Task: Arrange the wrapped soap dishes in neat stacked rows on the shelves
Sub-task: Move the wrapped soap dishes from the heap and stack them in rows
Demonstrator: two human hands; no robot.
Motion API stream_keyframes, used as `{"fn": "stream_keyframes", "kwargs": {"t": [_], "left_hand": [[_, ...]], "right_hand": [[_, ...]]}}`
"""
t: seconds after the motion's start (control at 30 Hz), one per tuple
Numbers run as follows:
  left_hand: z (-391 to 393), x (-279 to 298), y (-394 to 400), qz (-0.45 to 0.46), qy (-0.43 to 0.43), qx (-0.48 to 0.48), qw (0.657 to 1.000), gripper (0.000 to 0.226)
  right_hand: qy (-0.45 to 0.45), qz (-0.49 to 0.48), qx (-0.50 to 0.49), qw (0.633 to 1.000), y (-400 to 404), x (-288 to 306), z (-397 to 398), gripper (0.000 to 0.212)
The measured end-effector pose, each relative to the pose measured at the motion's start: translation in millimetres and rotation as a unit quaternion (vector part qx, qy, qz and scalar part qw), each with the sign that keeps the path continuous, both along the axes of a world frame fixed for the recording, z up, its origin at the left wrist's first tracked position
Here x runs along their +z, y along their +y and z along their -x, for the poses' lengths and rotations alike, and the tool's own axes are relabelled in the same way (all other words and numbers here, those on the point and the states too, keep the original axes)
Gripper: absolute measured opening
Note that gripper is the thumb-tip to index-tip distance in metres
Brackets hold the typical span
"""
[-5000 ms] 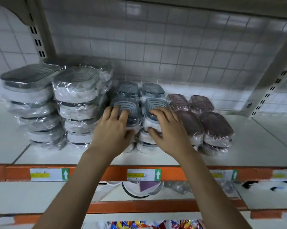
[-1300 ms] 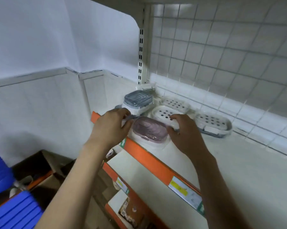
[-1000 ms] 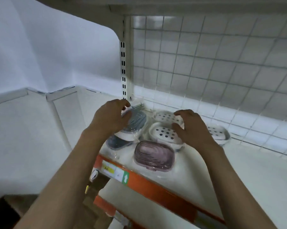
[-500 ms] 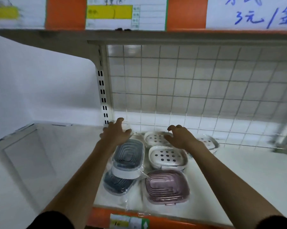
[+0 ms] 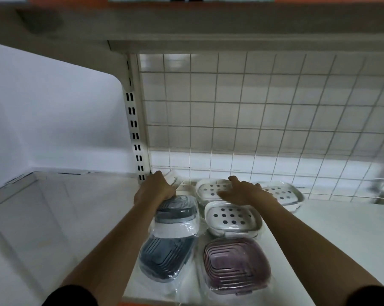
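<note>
So the wrapped soap dishes sit bunched at the back-left corner of the shelf (image 5: 319,250), up against the wire grid back (image 5: 253,120). Nothing's really stacked yet imo: a pink dish (image 5: 237,265) and a dark grey dish (image 5: 165,258) lie at the front edge, another grey dish (image 5: 175,214) leans half onto that one, and three white perforated dishes (image 5: 232,218) are spread loosely behind. Most of the tidying looks left to do. The left hand (image 5: 154,188) is curled around a small white wrapped dish (image 5: 172,178) right in the corner by the slotted upright (image 5: 134,129). The right hand (image 5: 245,192) hangs flat with relaxed fingers over the rear white dishes, gripping nothing.
</note>
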State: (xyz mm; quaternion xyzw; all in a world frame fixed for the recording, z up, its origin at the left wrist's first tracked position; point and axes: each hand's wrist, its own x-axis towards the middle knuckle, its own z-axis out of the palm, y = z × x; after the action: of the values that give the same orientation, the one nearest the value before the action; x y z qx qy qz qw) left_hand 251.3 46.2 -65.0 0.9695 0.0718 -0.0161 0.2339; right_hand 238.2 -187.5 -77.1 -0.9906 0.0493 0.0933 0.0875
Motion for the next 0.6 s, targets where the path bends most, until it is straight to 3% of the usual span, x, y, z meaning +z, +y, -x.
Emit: {"fn": "stream_keyframes", "kwargs": {"t": [0.23,0.4,0.6], "left_hand": [[-7,-7,-7,-0.04,-0.001,0.004,0.999,0.056],[-2,-5,-11,-0.048,-0.012,0.012,0.999,0.051],[9,-2,-13,-0.025,-0.085,0.003,0.996,0.063]], "right_hand": [[0.038,-0.087,-0.022,0.995,-10,-13,-15,0.088],[-0.012,-0.162,-0.047,0.986,-8,-16,-7,0.09],[-0.09,-0.231,-0.082,0.965,-2,-8,-4,0.094]]}}
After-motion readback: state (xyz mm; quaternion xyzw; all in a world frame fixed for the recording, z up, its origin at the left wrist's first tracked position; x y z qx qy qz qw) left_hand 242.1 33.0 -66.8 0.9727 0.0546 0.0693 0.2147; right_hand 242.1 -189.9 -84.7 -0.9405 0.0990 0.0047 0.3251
